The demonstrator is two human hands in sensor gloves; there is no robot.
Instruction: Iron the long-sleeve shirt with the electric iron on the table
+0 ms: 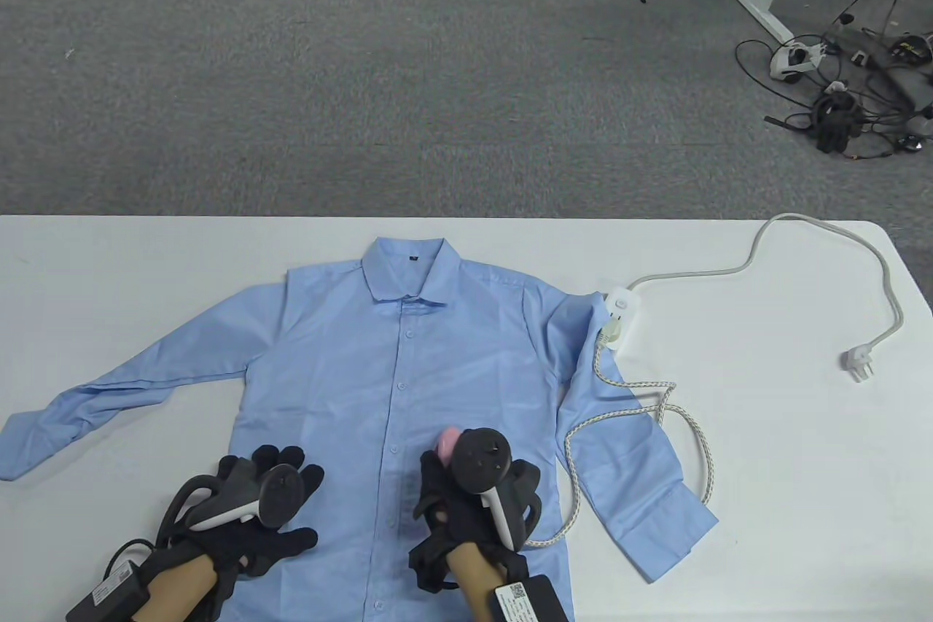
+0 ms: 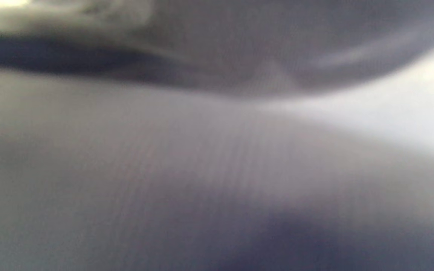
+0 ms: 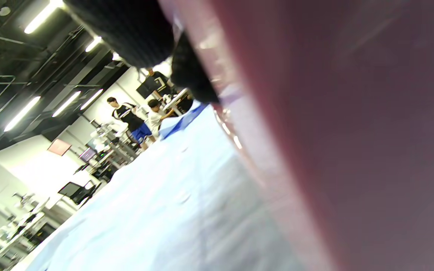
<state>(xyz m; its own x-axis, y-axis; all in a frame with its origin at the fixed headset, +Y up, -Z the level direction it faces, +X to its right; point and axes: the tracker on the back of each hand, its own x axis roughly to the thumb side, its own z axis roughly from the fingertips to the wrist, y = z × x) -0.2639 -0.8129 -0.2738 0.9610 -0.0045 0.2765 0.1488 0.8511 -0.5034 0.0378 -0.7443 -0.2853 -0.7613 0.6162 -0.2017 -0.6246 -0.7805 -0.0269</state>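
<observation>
Table view: the shirt (image 1: 408, 389) lies flat, front up, at the desk's (image 1: 787, 447) near edge. My left hand (image 1: 255, 512) rests on its lower front, fingers spread. My right hand (image 1: 474, 498) grips the pink iron (image 1: 446, 444) beside the button placket; its cord (image 1: 641, 425) crosses one sleeve.

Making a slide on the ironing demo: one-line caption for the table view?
Right hand holds pink iron on blue shirt; left hand rests on the fabric.
</observation>
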